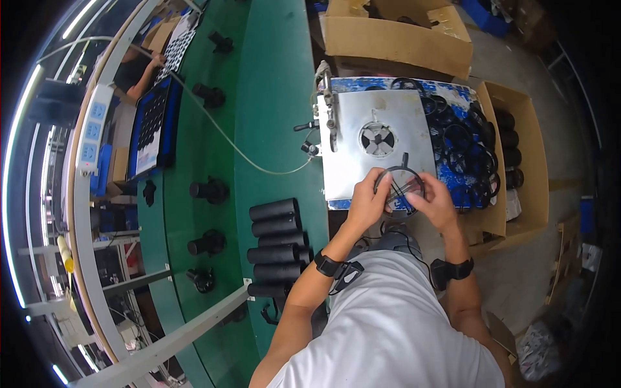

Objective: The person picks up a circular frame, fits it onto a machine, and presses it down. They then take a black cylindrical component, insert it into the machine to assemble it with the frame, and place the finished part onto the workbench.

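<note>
My left hand [367, 202] and my right hand [435, 202] together hold a round black ring part with crossed spokes [400, 183] over the near edge of a metal plate [362, 171]. The plate carries a round fixture with a cross-shaped centre [377, 139]. A lever clamp [323, 107] stands at the plate's left side. Right of the plate lies a heap of black ring parts [467, 145] on a blue surface.
Black cylinders [277, 247] are stacked on the green conveyor belt [272, 97] to my left, with more black parts [208, 191] farther left. Open cardboard boxes [394, 39] stand beyond and to the right [527, 161]. Another person's arm [143, 74] is at the far left.
</note>
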`<state>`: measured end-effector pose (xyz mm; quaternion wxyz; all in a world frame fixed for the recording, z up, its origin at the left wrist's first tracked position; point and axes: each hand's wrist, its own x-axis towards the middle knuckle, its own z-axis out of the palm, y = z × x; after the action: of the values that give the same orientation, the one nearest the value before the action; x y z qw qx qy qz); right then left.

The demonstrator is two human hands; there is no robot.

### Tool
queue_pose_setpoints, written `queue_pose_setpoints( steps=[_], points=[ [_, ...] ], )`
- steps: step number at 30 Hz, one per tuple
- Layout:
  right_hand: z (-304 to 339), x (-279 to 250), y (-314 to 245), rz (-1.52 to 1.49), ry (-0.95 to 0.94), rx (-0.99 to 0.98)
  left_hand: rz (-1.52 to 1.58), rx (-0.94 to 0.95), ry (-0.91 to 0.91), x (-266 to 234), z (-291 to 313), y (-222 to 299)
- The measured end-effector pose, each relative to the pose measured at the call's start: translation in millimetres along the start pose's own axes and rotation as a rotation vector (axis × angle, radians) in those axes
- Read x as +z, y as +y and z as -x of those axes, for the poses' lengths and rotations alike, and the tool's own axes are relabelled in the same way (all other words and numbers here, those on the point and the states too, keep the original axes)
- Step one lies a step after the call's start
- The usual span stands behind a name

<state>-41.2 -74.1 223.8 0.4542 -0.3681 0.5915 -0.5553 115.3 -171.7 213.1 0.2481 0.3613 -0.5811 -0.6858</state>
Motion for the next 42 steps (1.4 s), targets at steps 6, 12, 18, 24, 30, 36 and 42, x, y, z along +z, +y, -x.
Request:
queue_pose_setpoints(
  steps=[6,12,18,24,30,36,42],
  points=[
    [-21,40,-7,-0.036,-0.06,0.105,0.161,0.012,0.125,-22,-3,-11],
    [-40,45,5,-0.104,-0.02,0.134,0.019,0.123,0.095,-29,-10,-14],
    [-88,28,59,0.48,0.126,-0.092,-0.499,0.428,0.217,-32,-67,-36],
    [-129,14,61,0.799,0.222,-0.209,-0.684,0.385,0.243,-26,-110,-47],
    [-154,9,68,0.999,0.273,-0.346,-0.894,0.405,0.366,-37,-136,-54],
    [-145,0,86,0.978,0.227,-0.417,-1.035,0.385,0.069,-49,-154,-54],
    [-123,14,68,1.145,0.15,-0.383,-1.096,0.33,-0.094,-66,-159,-56]
  ],
)
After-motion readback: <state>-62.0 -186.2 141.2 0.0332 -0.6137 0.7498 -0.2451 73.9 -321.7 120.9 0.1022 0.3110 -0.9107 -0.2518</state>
